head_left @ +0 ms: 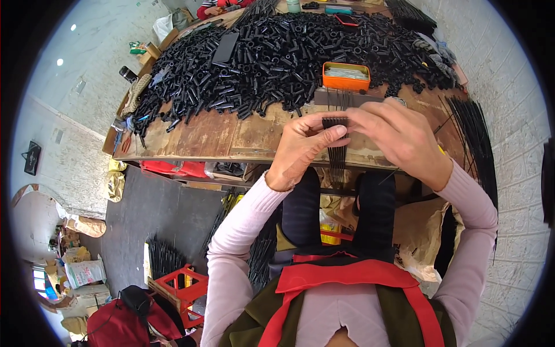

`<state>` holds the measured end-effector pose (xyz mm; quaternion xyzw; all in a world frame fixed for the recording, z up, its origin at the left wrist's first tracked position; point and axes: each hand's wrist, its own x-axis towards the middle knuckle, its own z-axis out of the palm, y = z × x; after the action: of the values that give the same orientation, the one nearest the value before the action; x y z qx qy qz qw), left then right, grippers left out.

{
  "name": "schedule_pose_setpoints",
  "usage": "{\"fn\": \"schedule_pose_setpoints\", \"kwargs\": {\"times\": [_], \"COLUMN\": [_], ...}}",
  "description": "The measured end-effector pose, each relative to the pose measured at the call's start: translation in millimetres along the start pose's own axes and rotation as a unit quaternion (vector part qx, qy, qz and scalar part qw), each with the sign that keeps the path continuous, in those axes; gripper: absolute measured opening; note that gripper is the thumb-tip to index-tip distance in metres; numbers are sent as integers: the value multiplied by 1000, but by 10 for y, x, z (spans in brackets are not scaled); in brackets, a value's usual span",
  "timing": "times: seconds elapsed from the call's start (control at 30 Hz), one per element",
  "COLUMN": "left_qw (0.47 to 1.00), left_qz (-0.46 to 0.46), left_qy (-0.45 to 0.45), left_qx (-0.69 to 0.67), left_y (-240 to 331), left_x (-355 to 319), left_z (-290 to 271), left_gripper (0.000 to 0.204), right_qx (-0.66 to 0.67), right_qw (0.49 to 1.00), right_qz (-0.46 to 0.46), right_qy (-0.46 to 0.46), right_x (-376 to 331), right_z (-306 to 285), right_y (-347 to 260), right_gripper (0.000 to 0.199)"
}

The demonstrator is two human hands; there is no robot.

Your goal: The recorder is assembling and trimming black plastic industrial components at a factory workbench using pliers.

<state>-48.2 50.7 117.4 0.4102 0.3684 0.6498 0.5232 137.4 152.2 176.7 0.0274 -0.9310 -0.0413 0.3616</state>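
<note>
A flat bundle of thin black rods (337,162), side by side in a row, hangs in front of me above the table's near edge. My left hand (296,149) is closed on it, the thumb lying across the front. My right hand (402,134) is closed at the upper part of the same bundle, its fingertips meeting the left fingers there. What lies between the right fingertips is partly hidden. Thin rod ends stick up above both hands, in front of an orange box (347,77) holding thin pale pieces.
A heap of small black tubular parts (272,63) covers much of the wooden table (202,136). A dark phone-like slab (225,47) lies on it. Long black rods (477,136) lean at the right edge. Red-handled pliers (126,144) lie left. Across the table, another person's hands (215,10) show.
</note>
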Motion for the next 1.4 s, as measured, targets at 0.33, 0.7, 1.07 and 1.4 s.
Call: {"fn": "schedule_pose_setpoints", "kwargs": {"times": [0.33,0.7,1.07,1.4], "left_qw": [970,697,670,604], "left_qz": [-29,195,113,121], "left_qy": [-62,-142,-180,-192], "left_qx": [234,676,711,764], "left_y": [-222,-1132,-1039,-1085], "left_x": [33,231,329,382], "left_z": [-218,-632,-563,-617], "left_gripper": [37,87,74,110], "right_qx": [73,255,-8,-14], "right_qw": [994,860,962,972], "right_qz": [54,415,187,149], "right_qy": [-52,-152,-200,-180], "right_x": [-23,-638,-368,-573], "right_z": [115,912,2045,1532], "right_y": [209,1465,2562,1969], "right_gripper": [49,27,12,20]}}
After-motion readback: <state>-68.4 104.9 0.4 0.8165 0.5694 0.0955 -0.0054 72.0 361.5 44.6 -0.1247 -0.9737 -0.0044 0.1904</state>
